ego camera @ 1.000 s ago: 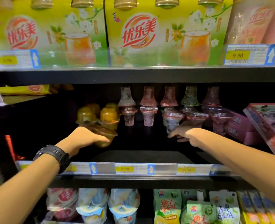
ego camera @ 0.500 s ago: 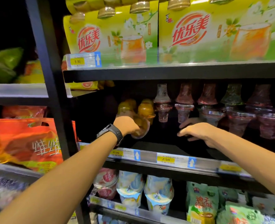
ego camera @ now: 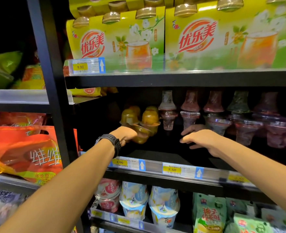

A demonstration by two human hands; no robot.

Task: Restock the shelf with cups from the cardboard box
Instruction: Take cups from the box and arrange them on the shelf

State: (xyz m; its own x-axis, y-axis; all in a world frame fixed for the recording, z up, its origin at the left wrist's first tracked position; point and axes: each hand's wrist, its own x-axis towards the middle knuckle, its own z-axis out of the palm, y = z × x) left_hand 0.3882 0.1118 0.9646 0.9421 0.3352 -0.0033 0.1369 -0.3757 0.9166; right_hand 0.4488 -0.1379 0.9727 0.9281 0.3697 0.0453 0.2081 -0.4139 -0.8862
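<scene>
yellow cup [ego camera: 141, 136] is gripped in the left hand [ego camera: 125, 134], fingers curled round it from the near side. fingertips are hidden behind the cup, so grip depth cannot be told. cup is held tilted above the dark deck of the middle shelf [ego camera: 155, 156], not yet set down. it is just in front of and below the stacked yellow cups [ego camera: 149, 117]; contact cannot be confirmed. cardboard box is not in view.

right hand [ego camera: 201, 140] is held open, fingers [ego camera: 188, 140] straight and spread, nothing gripped, over the deck just beside the clear cone cups [ego camera: 190, 115]. contact with those cannot be told.

step judged: placing this cup at the front of the yellow row. deck in front of the rows is bare, so restock is judged partway.

risks:
- stacked yellow cups appear two high, upper ones inverted on lower. a nudge from the tilted cup or the knuckles could topple the stack, possibly into the cone cups.
- a cup released while tilted would likely tip or roll; levelling first is advised.
- cone cups appear to be stacked rim to rim on narrow bases, so top-heavy. a brush from the right hand could drop a column.
- placement too far forward could put the cup against the price strip [ego camera: 172, 169] or over the edge.
- shelf interior is dark, so depth is easily misjudged.
</scene>
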